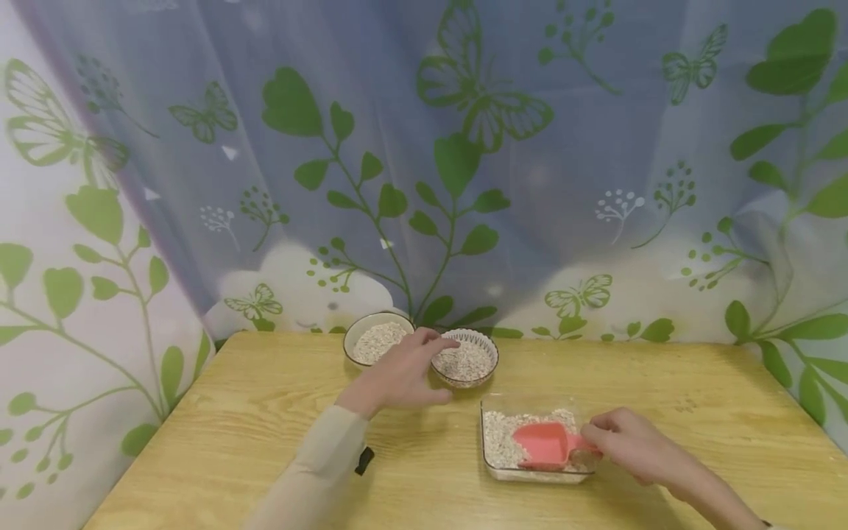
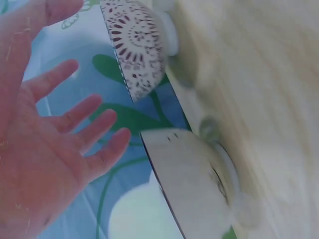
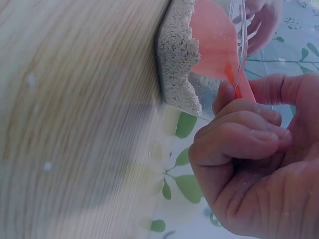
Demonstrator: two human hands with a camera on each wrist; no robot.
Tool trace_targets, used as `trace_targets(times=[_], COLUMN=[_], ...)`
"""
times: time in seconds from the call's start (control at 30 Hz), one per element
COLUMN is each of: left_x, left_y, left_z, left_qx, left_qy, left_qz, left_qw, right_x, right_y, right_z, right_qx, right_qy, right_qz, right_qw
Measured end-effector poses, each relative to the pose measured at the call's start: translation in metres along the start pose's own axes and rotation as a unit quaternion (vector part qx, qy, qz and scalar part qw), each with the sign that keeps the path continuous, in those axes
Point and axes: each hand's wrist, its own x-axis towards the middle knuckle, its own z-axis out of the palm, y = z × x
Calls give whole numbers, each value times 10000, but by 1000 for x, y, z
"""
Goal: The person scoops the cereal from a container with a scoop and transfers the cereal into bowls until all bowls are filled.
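Observation:
My left hand (image 1: 424, 368) hovers with fingers spread between a plain bowl (image 1: 377, 340) and a patterned bowl (image 1: 467, 362), both filled with oats. In the left wrist view the left hand (image 2: 75, 134) is flat and holds nothing, with the patterned bowl (image 2: 137, 45) and the plain bowl (image 2: 194, 184) just beyond its fingertips. My right hand (image 1: 606, 440) pinches the handle of a pink scoop (image 1: 546, 444) lying in a clear glass container (image 1: 493, 471) of oats. Up close, the right hand (image 3: 249, 139) has its fingers curled round the scoop (image 3: 214, 40).
All stands on a light wooden table (image 1: 265, 412), with loose grains scattered at the right (image 1: 685, 403). A leaf-and-butterfly curtain (image 1: 464, 147) hangs close behind the table's far edge. The glass container (image 3: 179, 64) sits near the front, right of centre.

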Motion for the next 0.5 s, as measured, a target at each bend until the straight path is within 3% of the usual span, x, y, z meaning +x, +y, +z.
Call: trace_targets(times=[0.23,0.37,0.43,0.5], left_x=[-47,-74,-86,-98], left_y=[-5,-10,-12,-15], left_z=[2,6,9,12], left_qx=[98,227,321,444], left_qy=[926,1292,1433,1569], left_qz=[298,42,-173,-399], left_qw=[9952,9913,9890,9858], right_x=[0,-3,-7,-13], right_y=[0,6,11,19], right_z=[0,-9,-14,-20], right_qx=[-11,-494,-1016,-1558], right_qy=[26,515,996,1495], right_qz=[-124,-143,-326,-685], right_qw=[9999,9973,9893,9740])
